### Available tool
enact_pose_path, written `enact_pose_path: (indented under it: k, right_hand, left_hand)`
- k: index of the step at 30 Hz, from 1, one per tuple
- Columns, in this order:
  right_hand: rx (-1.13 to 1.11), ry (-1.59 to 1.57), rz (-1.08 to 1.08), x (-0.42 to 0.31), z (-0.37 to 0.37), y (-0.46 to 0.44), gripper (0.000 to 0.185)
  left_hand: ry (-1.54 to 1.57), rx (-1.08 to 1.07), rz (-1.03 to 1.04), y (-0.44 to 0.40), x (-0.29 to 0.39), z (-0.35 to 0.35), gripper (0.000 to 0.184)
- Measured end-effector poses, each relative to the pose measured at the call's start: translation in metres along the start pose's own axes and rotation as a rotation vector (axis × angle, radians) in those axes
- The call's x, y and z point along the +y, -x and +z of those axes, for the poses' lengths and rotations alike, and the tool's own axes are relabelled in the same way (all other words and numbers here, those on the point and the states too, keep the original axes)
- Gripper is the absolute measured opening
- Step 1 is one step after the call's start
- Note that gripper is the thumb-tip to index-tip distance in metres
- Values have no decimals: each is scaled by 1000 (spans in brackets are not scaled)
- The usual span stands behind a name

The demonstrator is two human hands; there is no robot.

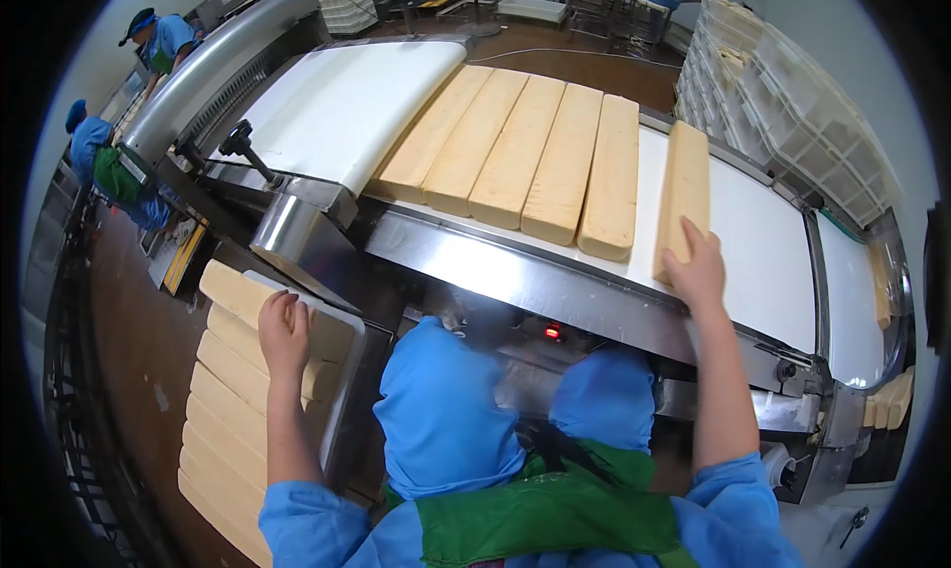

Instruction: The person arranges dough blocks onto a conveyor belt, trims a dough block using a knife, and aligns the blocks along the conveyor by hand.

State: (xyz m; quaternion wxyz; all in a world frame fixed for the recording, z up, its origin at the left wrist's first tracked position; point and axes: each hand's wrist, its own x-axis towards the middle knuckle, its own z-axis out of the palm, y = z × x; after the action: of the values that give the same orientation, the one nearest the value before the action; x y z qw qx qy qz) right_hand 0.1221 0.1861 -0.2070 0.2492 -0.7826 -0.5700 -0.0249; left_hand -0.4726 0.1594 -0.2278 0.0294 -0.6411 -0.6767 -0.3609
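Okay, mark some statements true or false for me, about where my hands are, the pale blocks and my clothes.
1. The right hand is touching the single block. True.
2. The left hand is on that same block. False: it is at the blocks on the lower left.
3. The row of blocks on the white belt has five in it. True.
4. The single block touches the row. False: a gap separates them.
5. The apron is yellow. False: it is green.

There are 6 pale blocks (517, 152) on the middle belt (758, 246), 2 bare hands (698, 268) and 4 other people (99, 157).
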Motion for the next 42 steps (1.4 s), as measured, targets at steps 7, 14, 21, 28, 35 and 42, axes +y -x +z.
enact_pose_path:
  k: [7, 14, 21, 28, 35, 42]
  right_hand:
    - [-64, -118, -13, -65, 12, -6, 61]
    - [174, -361, -242, -59, -10, 38, 44]
    - [58, -551, -414, -93, -22, 82, 33]
    - [-160, -696, -624, -138, -19, 124, 35]
    - [-957, -1258, -713, -197, -24, 151, 96]
    - [-438, -1624, -380, -166, -47, 141, 117]
  left_hand:
    - [-264, -255, 57, -16, -2, 8, 22]
    - [-482, -243, -288, 6, -20, -42, 39]
    - [156, -92, -771, 37, -55, -72, 80]
    - [1410, 120, -634, 92, -19, -102, 81]
    - [1330, 48, -184, 74, 123, -71, 122]
    - [1115, -463, 514, 23, 227, -25, 95]
